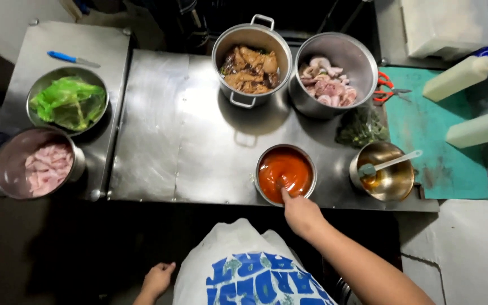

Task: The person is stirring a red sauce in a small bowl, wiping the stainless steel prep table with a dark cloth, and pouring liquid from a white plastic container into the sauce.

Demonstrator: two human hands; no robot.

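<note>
Right hand (300, 213), arm outstretched, closes on something dipped in the red sauce bowl (285, 173); left hand (158, 279) hangs loosely curled, empty, below the worktop (176, 141).

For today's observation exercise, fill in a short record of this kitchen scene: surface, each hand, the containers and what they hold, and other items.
surface: steel counter
right hand: fingers dipped in the bowl of red sauce
left hand: hangs low below the counter, holding nothing
pot: brown cooked meat
large bowl: pale raw meat
small bowl: a spoon inside
left side: bowl of green leaves; bowl of pink meat slices; blue-handled knife
right side: green board, two squeeze bottles, red scissors
</note>
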